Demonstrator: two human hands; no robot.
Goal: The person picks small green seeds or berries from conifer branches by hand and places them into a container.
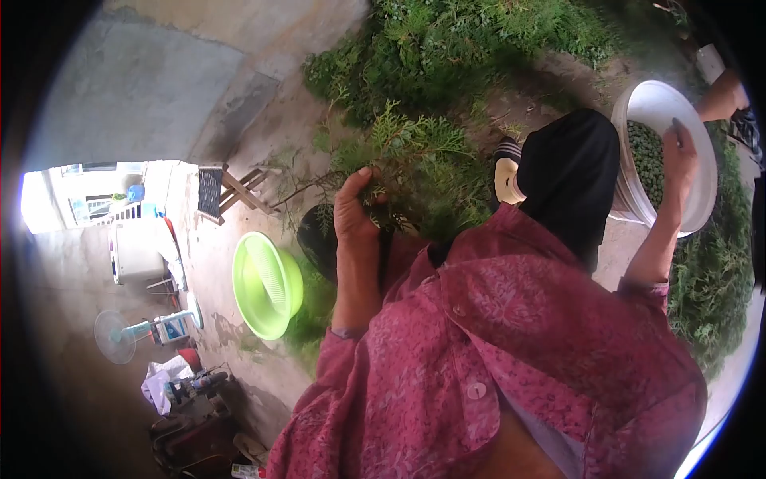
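My left hand is closed around the stem of a leafy evergreen sprig, whose flat, scaly green foliage spreads over my lap. Out to the other side, my right hand reaches into the mouth of a white bucket. Its fingers look stretched out, and nothing shows in them. Small round green cones fill the lower part of that bucket. The palm of my left hand is partly hidden by the foliage.
Heaps of cut evergreen branches lie on the concrete floor. A lime-green basin holds a matching colander. A folding stool and a fan stand farther off. Another person's bare limb shows beyond the bucket.
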